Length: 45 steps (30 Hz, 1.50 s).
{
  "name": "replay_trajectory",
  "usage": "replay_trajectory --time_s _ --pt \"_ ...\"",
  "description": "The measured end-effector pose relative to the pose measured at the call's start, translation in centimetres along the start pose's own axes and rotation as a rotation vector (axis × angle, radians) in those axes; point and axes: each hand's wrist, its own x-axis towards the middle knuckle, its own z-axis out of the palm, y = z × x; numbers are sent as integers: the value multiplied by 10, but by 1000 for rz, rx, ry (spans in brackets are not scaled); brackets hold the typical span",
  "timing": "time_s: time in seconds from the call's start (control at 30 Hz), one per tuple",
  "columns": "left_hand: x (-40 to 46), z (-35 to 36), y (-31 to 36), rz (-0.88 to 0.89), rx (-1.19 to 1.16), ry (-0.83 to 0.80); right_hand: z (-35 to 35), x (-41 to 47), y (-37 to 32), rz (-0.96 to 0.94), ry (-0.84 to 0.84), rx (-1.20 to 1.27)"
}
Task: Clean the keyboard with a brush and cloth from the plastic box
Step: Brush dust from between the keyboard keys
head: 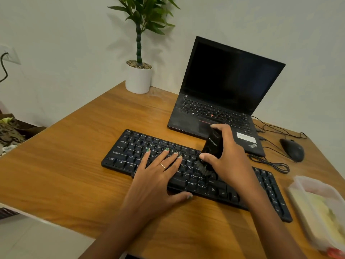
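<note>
Two hands on keyboard: right hand grips brush, left hand presses flat.
Plastic box blurred, cut off; yellowish contents unclear.

The plastic box is blurred and cut off at the right edge, contents unclear

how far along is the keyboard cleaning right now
Done: the brush is out of the plastic box. In hand: the right hand grips the brush, bristles down on the keyboard near its middle, while the left hand lies flat on the keys, steadying it. Left: wiping with the cloth; something pale, blurred, lies in the box.
</note>
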Motion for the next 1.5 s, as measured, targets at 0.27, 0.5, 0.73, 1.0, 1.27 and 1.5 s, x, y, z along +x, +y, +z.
replay_trajectory --time_s 0.27,0.5,0.73,1.0,1.27,1.5 --pt "1 0 0 -9 -14 -29 4 -13 -6 -22 -8 59" --pt "0 -3 0 -16 -51 -30 1 -4 4 81 144 139" --pt "1 -4 0 -24 -79 -64 -3 -8 11 90 149 97" --pt "1 -6 0 -27 -101 -59 -3 -16 4 -7 92 42" --pt "1 -7 1 -23 -92 -60 2 -26 0 -39 73 66" --pt "1 -6 1 -21 -77 -54 3 -28 2 -8 124 84"
